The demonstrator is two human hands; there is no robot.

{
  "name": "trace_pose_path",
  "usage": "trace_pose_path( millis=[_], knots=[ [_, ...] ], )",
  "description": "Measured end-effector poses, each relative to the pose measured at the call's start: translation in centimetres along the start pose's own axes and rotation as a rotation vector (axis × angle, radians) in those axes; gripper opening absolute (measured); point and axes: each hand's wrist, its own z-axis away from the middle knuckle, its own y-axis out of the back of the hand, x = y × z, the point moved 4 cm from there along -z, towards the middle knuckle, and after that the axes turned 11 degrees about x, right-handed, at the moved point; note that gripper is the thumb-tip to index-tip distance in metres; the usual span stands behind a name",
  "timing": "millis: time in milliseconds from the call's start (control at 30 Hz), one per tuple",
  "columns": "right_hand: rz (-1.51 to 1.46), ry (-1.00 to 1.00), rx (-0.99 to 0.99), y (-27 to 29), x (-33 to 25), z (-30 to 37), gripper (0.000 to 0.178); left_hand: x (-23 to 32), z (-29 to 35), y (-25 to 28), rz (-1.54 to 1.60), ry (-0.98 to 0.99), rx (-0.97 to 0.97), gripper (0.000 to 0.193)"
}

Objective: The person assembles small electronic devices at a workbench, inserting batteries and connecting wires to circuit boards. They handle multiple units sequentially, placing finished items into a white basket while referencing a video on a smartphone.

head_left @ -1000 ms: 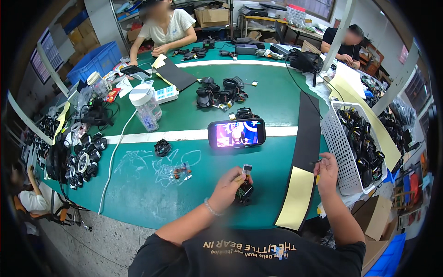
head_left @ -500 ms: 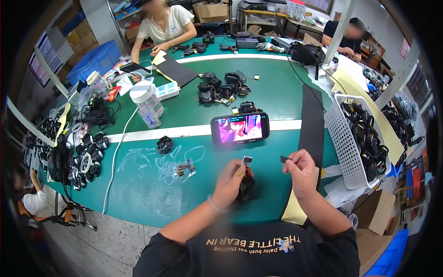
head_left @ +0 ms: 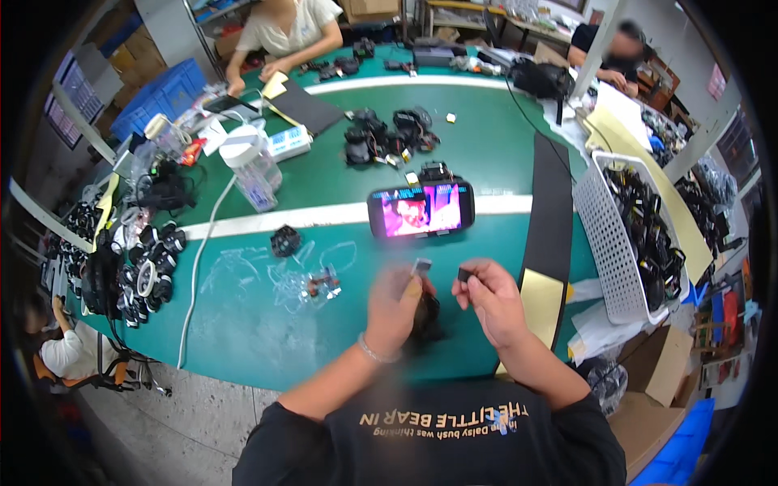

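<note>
My left hand is closed, with a small flat silver piece that looks like a pouch battery standing up between thumb and fingers. Just under that hand is a dark round electronic part, blurred and partly covered by the fingers; whether the hand also grips it is hard to see. A short black strip is pinched in the fingertips of my right hand. The strip and the silver piece are close together but apart. Beyond both hands, a phone leans upright with a video on its screen.
Dark electronic parts lie in a cluster past the phone, and one dark part sits to the left. A white basket of black parts stands right, beside a long black sheet. Co-workers sit around the green table.
My right hand has moved left with the black strip, nearer to the silver piece. My left hand has shifted slightly left and keeps its hold. The whole view has tilted a little.
</note>
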Motion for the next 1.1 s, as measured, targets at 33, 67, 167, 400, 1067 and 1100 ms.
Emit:
trace_pose_path(
  millis=[33,67,167,400,1067,1100],
  knots=[
    [0.034,0.019,0.028,0.3,0.1,0.1,0.018,0.0,0.3,-0.1,-0.039,0.015,0.023,0.008],
    [0.069,0.035,0.055,0.5,0.1,-0.2,0.015,0.6,0.0,-0.5,-0.023,0.042,0.040,0.008],
    [0.108,0.045,0.042,-0.5,-1.0,0.0,0.012,1.4,0.3,-0.6,-0.042,0.027,0.024,0.008],
    [0.080,0.044,-0.025,-2.8,-1.5,0.3,0.013,1.1,0.7,-0.6,0.130,-0.139,-0.052,0.010],
    [0.406,0.343,0.051,-3.0,-0.8,0.0,0.015,1.3,1.6,-0.6,-0.034,-0.384,-0.026,0.014],
    [0.449,0.372,0.008,-2.9,-1.1,0.0,0.016,1.3,1.6,-0.6,-0.039,-0.386,-0.030,0.013]
  ],
)
